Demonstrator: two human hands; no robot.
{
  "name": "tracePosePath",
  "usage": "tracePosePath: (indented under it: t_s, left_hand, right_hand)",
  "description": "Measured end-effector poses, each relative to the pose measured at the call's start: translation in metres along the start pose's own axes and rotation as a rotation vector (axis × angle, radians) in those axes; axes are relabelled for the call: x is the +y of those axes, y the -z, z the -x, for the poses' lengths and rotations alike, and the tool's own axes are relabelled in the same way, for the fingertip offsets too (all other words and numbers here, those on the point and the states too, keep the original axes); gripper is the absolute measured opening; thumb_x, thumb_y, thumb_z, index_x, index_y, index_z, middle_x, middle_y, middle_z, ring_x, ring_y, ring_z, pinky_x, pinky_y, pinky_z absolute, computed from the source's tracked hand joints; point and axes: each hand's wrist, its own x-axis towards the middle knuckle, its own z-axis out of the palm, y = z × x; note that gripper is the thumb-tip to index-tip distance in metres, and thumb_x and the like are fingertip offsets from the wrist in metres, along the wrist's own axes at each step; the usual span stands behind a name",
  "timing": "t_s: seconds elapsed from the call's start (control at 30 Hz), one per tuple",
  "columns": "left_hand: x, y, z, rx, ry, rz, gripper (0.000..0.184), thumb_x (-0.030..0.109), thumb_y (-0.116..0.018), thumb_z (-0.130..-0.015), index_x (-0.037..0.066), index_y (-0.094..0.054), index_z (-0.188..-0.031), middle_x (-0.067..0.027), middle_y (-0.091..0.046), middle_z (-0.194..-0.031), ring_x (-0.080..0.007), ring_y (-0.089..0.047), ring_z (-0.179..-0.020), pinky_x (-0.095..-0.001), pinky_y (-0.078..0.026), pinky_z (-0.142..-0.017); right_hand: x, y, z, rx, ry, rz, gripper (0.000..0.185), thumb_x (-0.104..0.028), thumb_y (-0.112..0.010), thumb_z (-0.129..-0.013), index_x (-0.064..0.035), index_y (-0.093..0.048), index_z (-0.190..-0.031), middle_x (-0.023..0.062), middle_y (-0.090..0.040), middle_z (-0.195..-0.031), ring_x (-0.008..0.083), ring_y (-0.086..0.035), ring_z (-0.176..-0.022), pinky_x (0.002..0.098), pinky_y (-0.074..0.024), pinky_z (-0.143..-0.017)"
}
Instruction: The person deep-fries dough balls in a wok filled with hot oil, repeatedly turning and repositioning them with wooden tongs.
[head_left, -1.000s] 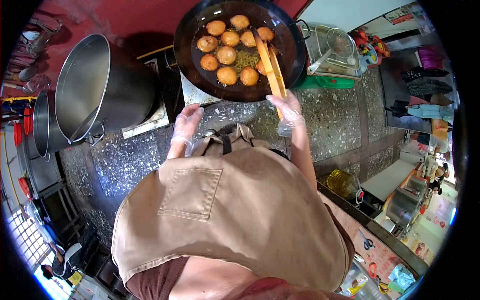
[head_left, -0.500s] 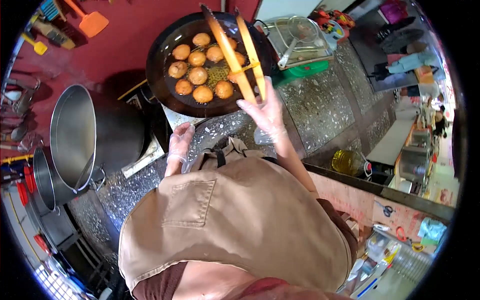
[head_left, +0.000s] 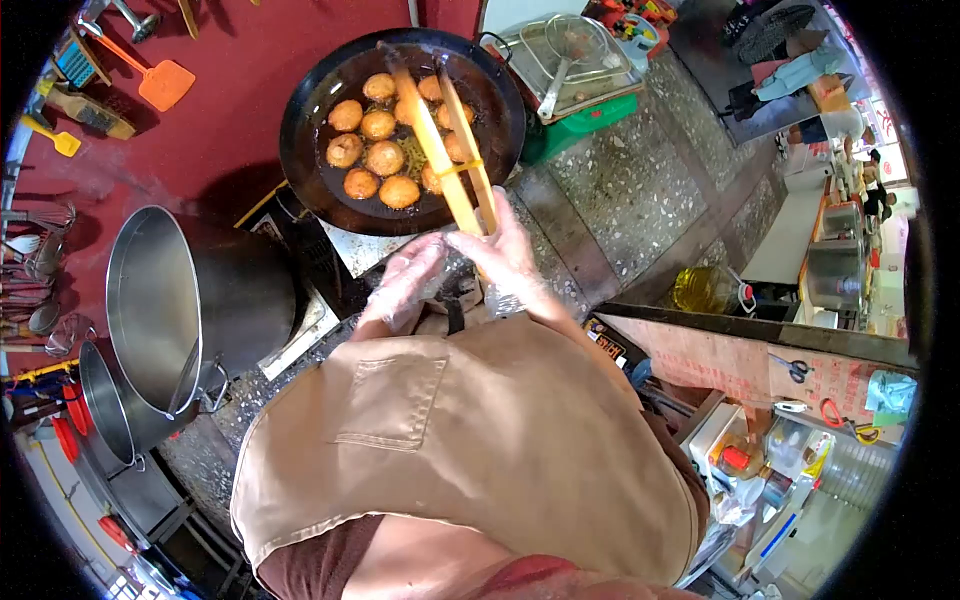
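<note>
My right hand, in a clear plastic glove, grips the lower end of long wooden tongs. A yellow band ties their two arms together, and the darkened tips reach over the far side of a wide black wok. Several golden-brown fried balls sit in oil inside it, some partly hidden behind the tongs. My left hand, also gloved, is close against the right hand's thumb side, below the wok's near rim. Its fingers are blurred, and whether they hold anything cannot be made out.
Left of the wok stands a tall metal pot, with a smaller pot beyond it. A tray with a strainer lies at the wok's right, over a green base. An oil jug stands at right. Utensils hang along the red wall.
My left hand has risen and moved right to meet the right hand. The right hand and tongs have shifted left and down. The camera view has moved slightly.
</note>
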Motion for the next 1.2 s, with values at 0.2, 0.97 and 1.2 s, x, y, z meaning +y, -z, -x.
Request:
tracePosePath:
  t_s: [0.2, 0.97, 1.2]
  left_hand:
    - [0.014, -0.022, 0.014, -0.371, 0.037, 0.142, 0.085, 0.048, -0.062, -0.088, -0.003, -0.025, -0.145, -0.0155, -0.039, -0.143, -0.0260, -0.038, -0.133, -0.0389, -0.030, -0.112]
    - [0.009, -0.123, -0.133, 0.377, -0.249, 0.082, 0.088, 0.045, -0.077, -0.070, 0.001, -0.035, -0.134, -0.0162, -0.049, -0.122, -0.0322, -0.049, -0.116, -0.0513, -0.036, -0.106]
    - [0.011, -0.137, -0.134, 0.589, -0.300, 0.206, 0.091, 0.037, -0.083, -0.065, -0.001, -0.035, -0.133, -0.0169, -0.050, -0.118, -0.0284, -0.051, -0.110, -0.0496, -0.039, -0.100]
  right_hand:
    - [-0.022, -0.019, 0.021, -0.187, 0.011, 0.338, 0.081, -0.021, -0.076, -0.068, 0.0028, -0.036, -0.134, 0.0205, -0.056, -0.107, 0.0328, -0.060, -0.091, 0.0424, -0.0507, -0.077]
    - [0.360, 0.152, -0.297, -0.232, -0.364, 0.600, 0.031, -0.029, -0.053, -0.093, -0.0065, -0.059, -0.114, 0.0116, -0.066, -0.103, 0.0211, -0.062, -0.094, 0.0317, -0.0499, -0.082]
    - [0.358, 0.133, -0.361, -0.643, -0.205, 0.842, 0.053, -0.039, -0.028, -0.102, -0.0003, -0.057, -0.122, 0.0244, -0.058, -0.123, 0.0430, -0.057, -0.109, 0.0466, -0.0405, -0.103]
